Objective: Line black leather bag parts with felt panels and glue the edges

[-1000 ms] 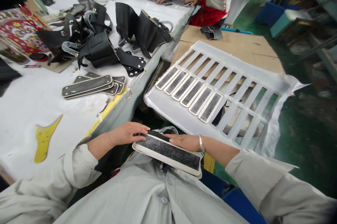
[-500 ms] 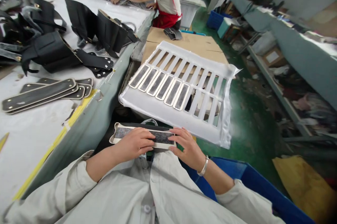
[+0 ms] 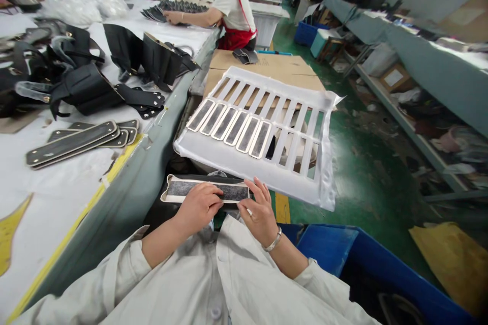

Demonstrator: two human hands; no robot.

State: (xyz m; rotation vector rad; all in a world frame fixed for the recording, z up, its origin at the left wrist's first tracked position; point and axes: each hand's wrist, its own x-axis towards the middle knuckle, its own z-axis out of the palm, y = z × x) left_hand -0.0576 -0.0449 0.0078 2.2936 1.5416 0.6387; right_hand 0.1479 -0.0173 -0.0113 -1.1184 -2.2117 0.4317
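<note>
A dark-grey rectangular strip with a pale border (image 3: 185, 188) is pressed under bent fingers of the left hand (image 3: 201, 205), whose grip cannot be told; its right end is pinched by the right hand (image 3: 258, 213); its curled-looking corner (image 3: 169, 178), left of the fingers, could be creased by uneven pressure

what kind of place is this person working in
Probably a workshop or factory floor for leather-like goods. Black leather-like pieces lie heaped on a long worktable, a row of pale-edged panels lies on a white slotted frame, and a co-worker has a hand at dark pieces farther along.
</note>
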